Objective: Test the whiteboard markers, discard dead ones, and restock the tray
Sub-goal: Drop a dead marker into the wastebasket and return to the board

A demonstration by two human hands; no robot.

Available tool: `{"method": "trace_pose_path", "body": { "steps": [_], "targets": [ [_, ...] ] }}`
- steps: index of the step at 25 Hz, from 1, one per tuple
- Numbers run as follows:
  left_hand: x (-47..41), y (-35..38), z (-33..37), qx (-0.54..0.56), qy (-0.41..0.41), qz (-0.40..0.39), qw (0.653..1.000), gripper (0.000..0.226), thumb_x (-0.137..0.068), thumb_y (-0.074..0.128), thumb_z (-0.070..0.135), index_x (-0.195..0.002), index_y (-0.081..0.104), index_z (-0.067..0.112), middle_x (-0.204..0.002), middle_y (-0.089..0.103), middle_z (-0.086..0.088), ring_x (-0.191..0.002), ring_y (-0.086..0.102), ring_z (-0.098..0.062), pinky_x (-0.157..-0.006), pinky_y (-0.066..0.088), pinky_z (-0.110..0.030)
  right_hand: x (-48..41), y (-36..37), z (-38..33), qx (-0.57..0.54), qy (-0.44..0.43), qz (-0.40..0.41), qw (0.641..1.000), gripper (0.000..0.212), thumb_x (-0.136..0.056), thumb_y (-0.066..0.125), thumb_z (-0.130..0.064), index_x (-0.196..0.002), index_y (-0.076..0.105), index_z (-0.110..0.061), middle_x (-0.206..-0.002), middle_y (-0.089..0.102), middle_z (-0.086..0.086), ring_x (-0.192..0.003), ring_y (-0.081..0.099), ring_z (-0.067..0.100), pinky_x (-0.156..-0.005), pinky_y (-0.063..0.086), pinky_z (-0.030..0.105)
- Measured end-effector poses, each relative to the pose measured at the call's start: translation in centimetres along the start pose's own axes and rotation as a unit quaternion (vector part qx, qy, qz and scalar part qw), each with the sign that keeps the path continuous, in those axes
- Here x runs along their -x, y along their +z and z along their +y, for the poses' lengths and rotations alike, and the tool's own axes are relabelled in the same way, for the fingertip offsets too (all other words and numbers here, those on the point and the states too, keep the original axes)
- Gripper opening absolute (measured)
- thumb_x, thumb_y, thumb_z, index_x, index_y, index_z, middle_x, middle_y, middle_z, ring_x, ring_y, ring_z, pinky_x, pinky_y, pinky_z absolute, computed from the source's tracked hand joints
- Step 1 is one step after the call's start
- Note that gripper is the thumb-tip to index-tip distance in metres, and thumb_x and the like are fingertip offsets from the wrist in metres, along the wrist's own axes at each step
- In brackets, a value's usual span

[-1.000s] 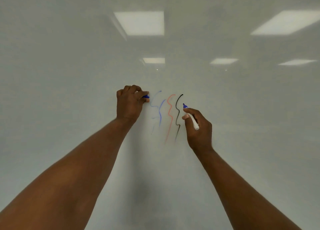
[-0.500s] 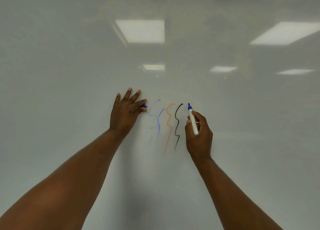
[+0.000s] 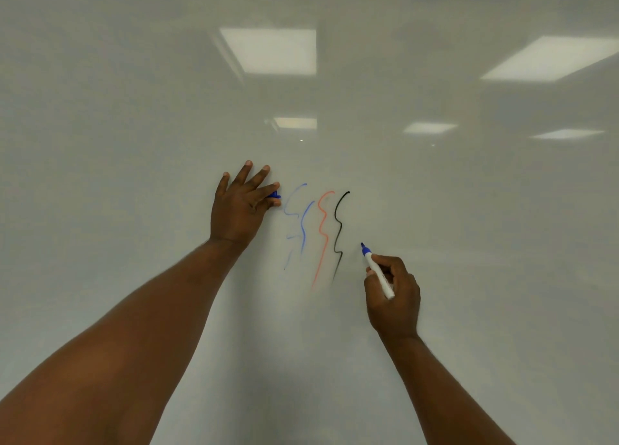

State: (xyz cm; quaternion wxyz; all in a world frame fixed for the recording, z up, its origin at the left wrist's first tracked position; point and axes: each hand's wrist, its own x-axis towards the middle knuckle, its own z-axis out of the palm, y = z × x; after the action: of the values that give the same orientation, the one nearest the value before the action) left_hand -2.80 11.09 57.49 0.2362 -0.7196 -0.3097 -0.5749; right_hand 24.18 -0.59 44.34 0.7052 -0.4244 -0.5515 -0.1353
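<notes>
My right hand (image 3: 392,297) grips an uncapped white marker with a blue tip (image 3: 376,269), its tip pointing up-left at the whiteboard (image 3: 134,109), just right of the black line. My left hand (image 3: 239,206) rests flat on the board with fingers spread, pinching the marker's blue cap (image 3: 274,195) between thumb and forefinger. Between the hands are wavy test lines: a faint blue one (image 3: 290,216), a stronger blue one (image 3: 304,230), a red one (image 3: 322,233) and a black one (image 3: 339,230). No fresh line shows near the tip. The tray is out of view.
The glossy whiteboard fills the whole view and mirrors several ceiling light panels (image 3: 269,51). Both forearms reach up from the bottom edge.
My right hand has dropped down and to the right with the marker, from the top of the black line to near its lower part. My left hand's fingers have spread open on the board.
</notes>
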Motion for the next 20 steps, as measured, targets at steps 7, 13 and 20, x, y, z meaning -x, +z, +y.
{"method": "trace_pose_path", "body": {
  "steps": [7, 13, 20],
  "targets": [
    [0.2, -0.2, 1.4, -0.013, -0.032, 0.016, 0.999, 0.017, -0.088, 0.071, 0.030, -0.105, 0.076, 0.029, -0.136, 0.060, 0.006, -0.139, 0.040, -0.017, -0.111, 0.025, -0.041, 5.8, -1.6, 1.1, 0.000, 0.021, -0.088, 0.996, 0.017, -0.088, 0.061, -0.026, -0.103, 0.067, -0.033, -0.080, 0.066, -0.011, -0.070, 0.063, 0.013, -0.062, 0.052, 0.034],
    [3.7, 0.0, 4.7, 0.029, -0.009, 0.008, 0.999, 0.019, -0.079, 0.080, 0.028, -0.098, 0.077, 0.030, -0.093, 0.061, 0.009, -0.093, 0.054, -0.016, -0.088, 0.024, -0.026, 3.6, -1.4, -1.9, -0.026, -0.018, -0.070, 0.997, 0.027, -0.096, 0.060, -0.017, -0.122, 0.068, -0.021, -0.108, 0.069, -0.009, -0.099, 0.066, 0.012, -0.083, 0.050, 0.023],
    [5.9, 0.1, 7.1, 0.060, 0.022, -0.070, 0.995, 0.025, -0.081, 0.079, 0.023, -0.106, 0.075, 0.020, -0.098, 0.072, 0.008, -0.093, 0.061, -0.013, -0.092, 0.025, -0.023, 1.2, -0.3, -2.7, 0.131, -0.052, -0.053, 0.989, 0.032, -0.091, 0.071, -0.012, -0.118, 0.067, -0.028, -0.107, 0.066, -0.016, -0.099, 0.058, 0.010, -0.094, 0.024, 0.010]
  ]
}}
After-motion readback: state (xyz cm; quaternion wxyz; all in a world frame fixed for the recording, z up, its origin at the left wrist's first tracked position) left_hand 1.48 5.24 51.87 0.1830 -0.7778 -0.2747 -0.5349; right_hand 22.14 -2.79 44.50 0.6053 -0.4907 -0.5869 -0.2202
